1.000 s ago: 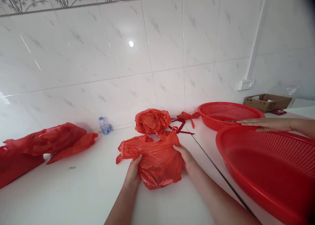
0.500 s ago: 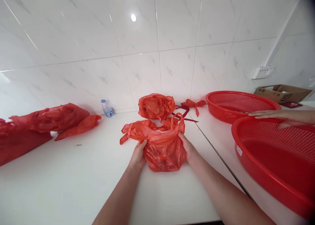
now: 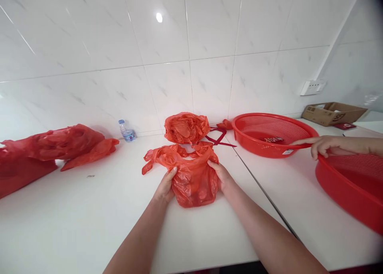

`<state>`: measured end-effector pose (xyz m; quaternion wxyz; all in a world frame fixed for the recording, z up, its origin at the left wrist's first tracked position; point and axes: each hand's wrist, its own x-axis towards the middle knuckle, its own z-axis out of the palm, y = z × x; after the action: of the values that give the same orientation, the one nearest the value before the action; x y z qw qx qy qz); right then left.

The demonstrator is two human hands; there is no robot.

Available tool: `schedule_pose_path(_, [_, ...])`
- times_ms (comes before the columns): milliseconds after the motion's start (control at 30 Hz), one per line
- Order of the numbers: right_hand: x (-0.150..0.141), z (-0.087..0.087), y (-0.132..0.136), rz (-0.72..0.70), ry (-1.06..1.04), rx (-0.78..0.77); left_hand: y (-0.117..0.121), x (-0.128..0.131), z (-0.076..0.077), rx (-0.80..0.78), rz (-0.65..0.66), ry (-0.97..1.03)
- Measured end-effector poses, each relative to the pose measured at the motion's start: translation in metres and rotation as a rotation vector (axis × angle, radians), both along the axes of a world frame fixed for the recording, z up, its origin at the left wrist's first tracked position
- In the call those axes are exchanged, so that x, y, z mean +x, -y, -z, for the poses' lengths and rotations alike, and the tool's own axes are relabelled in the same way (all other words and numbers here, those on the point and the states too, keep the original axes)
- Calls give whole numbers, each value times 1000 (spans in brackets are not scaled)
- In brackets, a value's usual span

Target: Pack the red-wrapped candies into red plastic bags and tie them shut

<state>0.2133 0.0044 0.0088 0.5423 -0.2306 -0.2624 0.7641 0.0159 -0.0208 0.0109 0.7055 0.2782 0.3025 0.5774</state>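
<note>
A red plastic bag [image 3: 196, 186] stands upright on the white table, its mouth loose and its handles flopped towards the back. Something rounded shows faintly through its thin side, too blurred to name. My left hand [image 3: 166, 186] grips the bag's left side, thumb near the top edge. On the opposite side my right hand [image 3: 220, 175] holds it, fingers partly hidden behind the plastic. Just beyond lies a crumpled bundle of red plastic bags [image 3: 187, 129].
A large red basket [image 3: 260, 148] with small packets inside is at the back right. Another person's hand [image 3: 324, 145] touches a second basket [image 3: 344, 190]. Red bags [image 3: 68, 142] and a water bottle [image 3: 128, 134] are on the left. A cardboard box [image 3: 332, 114] sits far right.
The other person's hand has shifted the near basket to the right, and the back basket has come left and nearer. My hands still hold the bag, with the right palm slightly more open against it.
</note>
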Motion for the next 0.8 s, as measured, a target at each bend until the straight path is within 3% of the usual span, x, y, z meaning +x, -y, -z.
schedule_pose_path(167, [7,1,-10,24,-4,-57,-15,17,-3,-95,64,-57])
schedule_pose_path(367, [18,-1,-9,-52,13,-118,-18,18,4,-120,-63,-21])
schedule_pose_path(567, [13,-7,1,-83,-54,48,-15,14,3,-109,-146,-10])
schedule_pose_path(733, [10,-5,4,-247,93,25,-13,12,2,-67,-152,-23])
schedule_pose_path(800, [11,-5,3,-222,116,6,-12,11,2,-49,-122,-27])
